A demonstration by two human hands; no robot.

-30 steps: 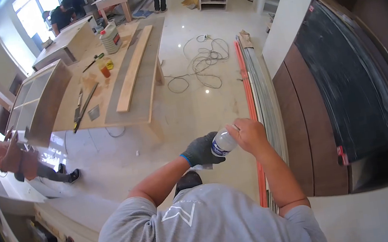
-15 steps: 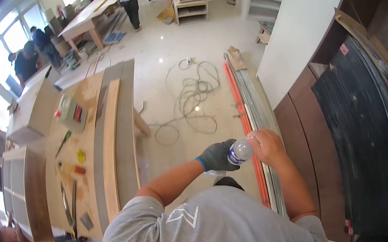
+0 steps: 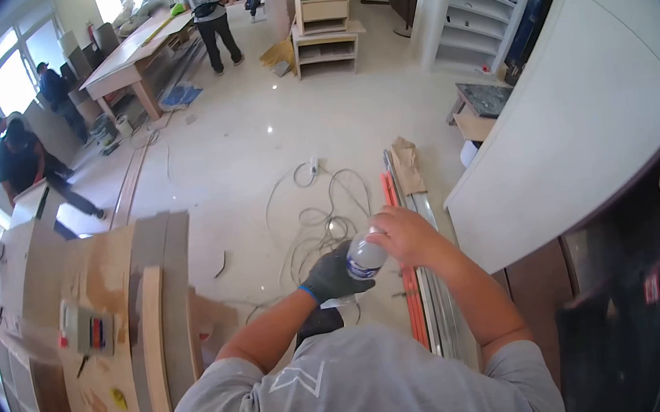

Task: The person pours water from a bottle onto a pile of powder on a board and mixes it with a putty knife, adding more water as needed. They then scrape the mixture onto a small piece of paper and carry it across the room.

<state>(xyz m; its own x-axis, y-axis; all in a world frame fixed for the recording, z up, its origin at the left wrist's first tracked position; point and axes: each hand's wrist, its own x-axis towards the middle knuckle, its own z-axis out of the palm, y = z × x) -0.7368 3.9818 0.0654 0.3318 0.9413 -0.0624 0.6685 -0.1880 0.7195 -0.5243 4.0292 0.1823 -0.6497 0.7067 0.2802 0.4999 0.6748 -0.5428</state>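
Note:
A clear plastic water bottle (image 3: 365,256) with a blue-and-white label is held in front of my chest, tilted. My left hand (image 3: 334,274), in a dark grey glove with a blue cuff, is closed around its lower part. My bare right hand (image 3: 402,234) is closed at the bottle's upper end, with the fingers bent over the neck. Whether a cap is between those fingers cannot be seen.
At left stands a workbench (image 3: 91,271) with a white jug (image 3: 86,328) and a wooden strip (image 3: 157,345). A cable (image 3: 324,222) coils on the floor. Long red-orange strips (image 3: 414,303) lie at right beside a white panel (image 3: 560,117). Co-workers (image 3: 212,21) stand farther back.
My view has tilted up, so more of the far room shows and the workbench sits lower. Both hands and the bottle appear farther left, with the grip much the same.

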